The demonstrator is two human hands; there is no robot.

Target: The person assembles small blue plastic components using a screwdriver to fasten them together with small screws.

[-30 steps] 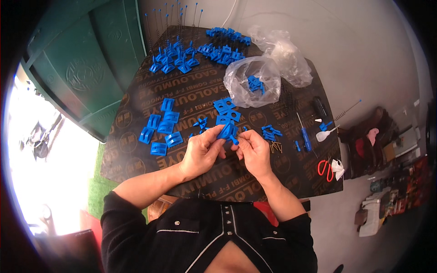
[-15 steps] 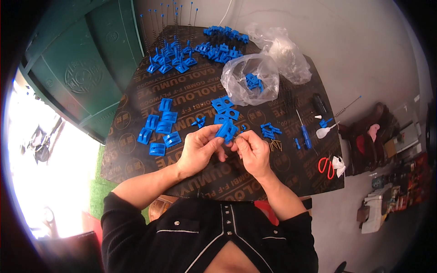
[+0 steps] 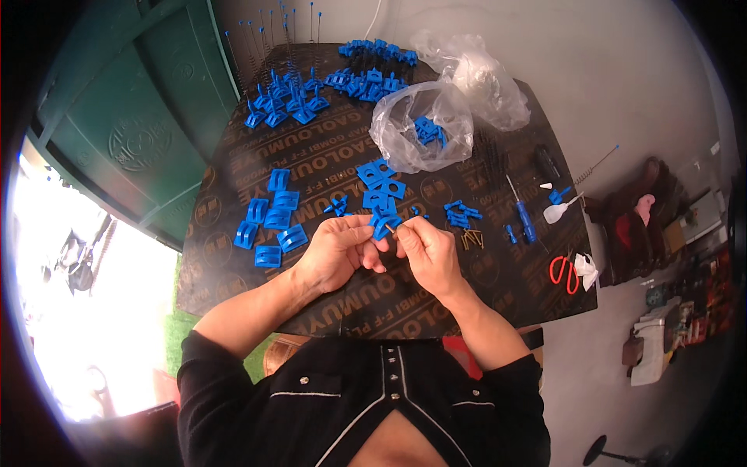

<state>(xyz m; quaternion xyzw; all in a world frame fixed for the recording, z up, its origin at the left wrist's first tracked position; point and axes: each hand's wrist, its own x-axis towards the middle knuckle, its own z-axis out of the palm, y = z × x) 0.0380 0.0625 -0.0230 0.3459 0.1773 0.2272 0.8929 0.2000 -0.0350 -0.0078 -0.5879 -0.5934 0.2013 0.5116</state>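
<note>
My left hand [image 3: 340, 247] grips a blue plastic part [image 3: 382, 221] between thumb and fingers, above the near middle of the table. Close against it, my right hand [image 3: 429, 253] pinches a thin brass-coloured screw [image 3: 391, 229], its tip directed at the blue part. Fingers hide how far the screw has entered. Just beyond my hands lie flat blue plates with round holes [image 3: 380, 184]. Small blue pieces [image 3: 337, 206] sit beside my left hand. To the right of my right hand are blue pegs [image 3: 462, 212] and several loose brass-coloured screws [image 3: 472, 238].
Curved blue bases [image 3: 286, 200] are grouped at left. Finished-looking spring pieces [image 3: 288, 101] stand at the far left, near more blue clips [image 3: 373, 82]. A clear bag [image 3: 389, 140] holds blue parts. A screwdriver [image 3: 527, 224] and red-handled scissors [image 3: 563, 275] lie at right.
The blue part has tilted and sits slightly lower in my left hand. The screw in my right fingers now shows more plainly against it. The head view has shifted a little.
</note>
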